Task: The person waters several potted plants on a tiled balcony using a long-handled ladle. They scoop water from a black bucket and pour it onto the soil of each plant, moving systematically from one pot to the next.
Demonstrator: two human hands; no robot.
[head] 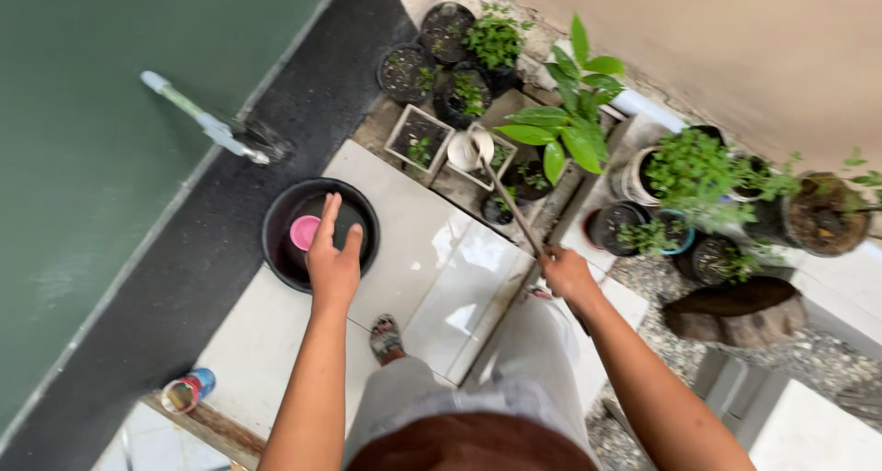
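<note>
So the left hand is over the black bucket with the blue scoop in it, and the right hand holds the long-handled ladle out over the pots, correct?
Not quite: the scoop inside the black bucket is pink, not blue, as the head view shows. The rest holds: the left hand is over the bucket, and the right hand holds the long-handled ladle out over the pots.

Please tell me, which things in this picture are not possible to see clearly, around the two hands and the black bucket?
Head view only:
- Inside of the black bucket: partly covered by the left hand; water level cannot be told.
- Pink cup: half hidden behind that hand.
- Right hand grip on the long stick: fingers blurred.
- White scoop contents: too small.
- Small can: label blurred.
</note>
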